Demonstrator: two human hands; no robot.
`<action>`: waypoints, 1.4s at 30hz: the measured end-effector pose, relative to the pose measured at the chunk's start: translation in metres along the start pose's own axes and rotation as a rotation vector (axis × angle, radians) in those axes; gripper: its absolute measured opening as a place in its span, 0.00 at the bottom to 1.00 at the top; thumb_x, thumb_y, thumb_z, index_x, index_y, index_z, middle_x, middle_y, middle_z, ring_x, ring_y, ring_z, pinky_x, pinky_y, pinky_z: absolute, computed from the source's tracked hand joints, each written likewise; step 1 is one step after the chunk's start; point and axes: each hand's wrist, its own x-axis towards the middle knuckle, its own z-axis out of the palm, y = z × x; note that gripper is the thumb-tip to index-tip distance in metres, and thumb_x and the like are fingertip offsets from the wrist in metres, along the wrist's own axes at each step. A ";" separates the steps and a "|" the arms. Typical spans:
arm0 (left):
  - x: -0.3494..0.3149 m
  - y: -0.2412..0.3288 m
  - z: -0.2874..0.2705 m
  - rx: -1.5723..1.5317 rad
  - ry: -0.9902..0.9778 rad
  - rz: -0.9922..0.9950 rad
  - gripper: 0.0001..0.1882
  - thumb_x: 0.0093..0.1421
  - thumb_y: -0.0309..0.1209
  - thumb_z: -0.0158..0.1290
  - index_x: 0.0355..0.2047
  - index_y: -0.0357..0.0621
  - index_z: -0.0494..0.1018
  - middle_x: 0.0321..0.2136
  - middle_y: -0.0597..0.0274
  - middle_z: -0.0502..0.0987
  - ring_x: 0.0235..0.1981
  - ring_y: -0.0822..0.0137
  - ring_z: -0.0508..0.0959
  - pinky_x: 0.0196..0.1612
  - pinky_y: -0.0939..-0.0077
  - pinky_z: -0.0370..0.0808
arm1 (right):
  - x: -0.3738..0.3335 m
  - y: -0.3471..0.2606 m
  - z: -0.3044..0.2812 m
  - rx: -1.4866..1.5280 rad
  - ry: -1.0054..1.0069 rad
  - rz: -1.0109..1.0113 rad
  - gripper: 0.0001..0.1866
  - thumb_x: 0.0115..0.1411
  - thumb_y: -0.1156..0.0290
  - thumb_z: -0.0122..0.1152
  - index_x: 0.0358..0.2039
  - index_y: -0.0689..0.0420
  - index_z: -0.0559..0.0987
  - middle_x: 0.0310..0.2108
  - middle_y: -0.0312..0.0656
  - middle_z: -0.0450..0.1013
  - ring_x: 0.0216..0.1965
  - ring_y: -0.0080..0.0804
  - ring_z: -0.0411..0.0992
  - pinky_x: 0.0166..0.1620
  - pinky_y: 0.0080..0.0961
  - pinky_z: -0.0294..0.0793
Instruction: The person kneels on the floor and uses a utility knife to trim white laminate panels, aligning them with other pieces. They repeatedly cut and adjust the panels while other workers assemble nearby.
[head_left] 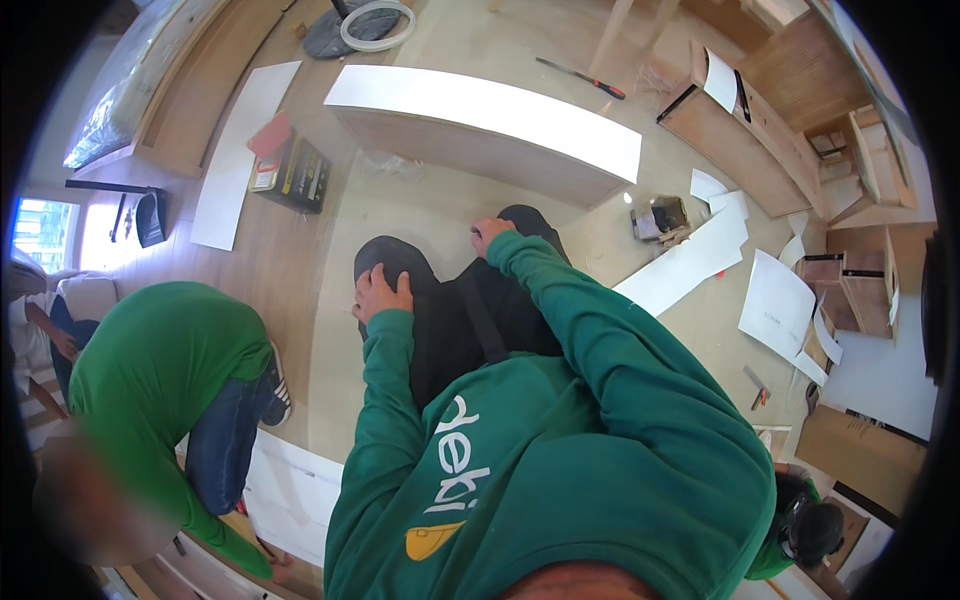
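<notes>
My left hand rests on my left knee, thumb and fingers spread apart over the black trousers. On the right knee lies my right hand, its fingers curled together; whether anything is inside them is hidden. Just beyond both knees a long wooden piece stands on the floor, with a smooth white strip along its upper face. Neither hand touches it. Left of it is a dark square metal can, a reddish pad on its top.
A white board lies beside the can. A red-handled tool, an open container and white sheets lie to the right, near wooden cabinet parts. A bent-over person in green works at left; another person is at lower right.
</notes>
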 end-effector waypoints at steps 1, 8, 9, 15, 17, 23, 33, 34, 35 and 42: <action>0.002 0.003 0.001 0.000 0.006 0.010 0.29 0.55 0.50 0.55 0.55 0.56 0.68 0.58 0.61 0.64 0.59 0.56 0.63 0.58 0.47 0.57 | 0.002 0.002 -0.004 -0.007 -0.011 0.000 0.15 0.55 0.63 0.51 0.40 0.53 0.79 0.41 0.49 0.76 0.46 0.47 0.73 0.49 0.44 0.66; 0.011 0.011 0.002 0.021 -0.009 0.010 0.29 0.55 0.51 0.55 0.55 0.58 0.68 0.57 0.63 0.65 0.58 0.57 0.65 0.58 0.51 0.59 | 0.006 0.001 -0.010 -0.016 0.055 -0.015 0.15 0.54 0.62 0.53 0.38 0.55 0.79 0.38 0.49 0.77 0.43 0.49 0.73 0.49 0.42 0.69; 0.010 0.012 0.000 0.015 -0.027 0.006 0.28 0.55 0.51 0.55 0.55 0.57 0.68 0.58 0.62 0.64 0.58 0.57 0.65 0.58 0.51 0.58 | 0.005 0.001 -0.009 -0.013 0.060 -0.014 0.15 0.55 0.63 0.53 0.38 0.55 0.79 0.38 0.49 0.77 0.44 0.49 0.73 0.49 0.42 0.69; 0.013 0.009 0.009 0.013 -0.015 0.029 0.29 0.55 0.51 0.55 0.55 0.58 0.69 0.57 0.63 0.65 0.58 0.56 0.65 0.58 0.50 0.58 | 0.004 0.006 -0.010 0.007 0.104 -0.018 0.14 0.55 0.64 0.53 0.39 0.56 0.79 0.39 0.49 0.76 0.44 0.49 0.73 0.49 0.42 0.70; 0.014 0.012 0.012 0.012 -0.008 0.040 0.29 0.54 0.52 0.55 0.55 0.58 0.69 0.57 0.64 0.65 0.57 0.56 0.66 0.58 0.50 0.59 | 0.004 0.011 -0.011 0.023 0.108 -0.013 0.14 0.55 0.64 0.52 0.39 0.55 0.79 0.39 0.50 0.76 0.45 0.49 0.73 0.49 0.42 0.69; 0.014 0.017 0.006 0.020 -0.014 0.036 0.29 0.54 0.51 0.55 0.54 0.56 0.68 0.57 0.63 0.65 0.58 0.57 0.66 0.58 0.49 0.59 | 0.010 0.004 -0.022 0.041 0.065 -0.006 0.15 0.54 0.64 0.51 0.38 0.55 0.79 0.40 0.50 0.76 0.45 0.51 0.72 0.49 0.43 0.70; 0.008 0.014 -0.005 -0.036 0.044 0.022 0.29 0.53 0.48 0.55 0.53 0.53 0.65 0.55 0.57 0.64 0.59 0.51 0.61 0.57 0.42 0.57 | 0.040 0.038 0.013 -0.048 0.067 -0.135 0.14 0.51 0.64 0.61 0.38 0.56 0.80 0.35 0.48 0.77 0.37 0.44 0.76 0.43 0.37 0.74; 0.000 0.014 -0.015 -0.075 0.000 -0.005 0.29 0.54 0.47 0.55 0.55 0.55 0.65 0.56 0.58 0.63 0.60 0.53 0.59 0.59 0.43 0.55 | 0.033 0.033 0.014 -0.057 0.088 -0.130 0.14 0.50 0.67 0.61 0.38 0.55 0.80 0.35 0.47 0.78 0.37 0.43 0.76 0.44 0.35 0.74; -0.008 0.002 -0.014 -0.083 0.019 -0.033 0.29 0.54 0.47 0.55 0.55 0.54 0.66 0.56 0.58 0.63 0.60 0.53 0.59 0.59 0.43 0.55 | 0.023 0.015 0.012 -0.090 0.045 -0.109 0.13 0.50 0.68 0.62 0.37 0.54 0.81 0.33 0.46 0.78 0.37 0.42 0.77 0.44 0.35 0.75; -0.018 0.005 -0.013 -0.137 0.027 -0.043 0.28 0.54 0.45 0.56 0.54 0.53 0.67 0.55 0.58 0.63 0.60 0.53 0.60 0.58 0.41 0.55 | 0.023 0.013 0.003 -0.086 -0.041 -0.027 0.08 0.50 0.66 0.64 0.32 0.50 0.84 0.30 0.41 0.80 0.34 0.38 0.78 0.45 0.33 0.73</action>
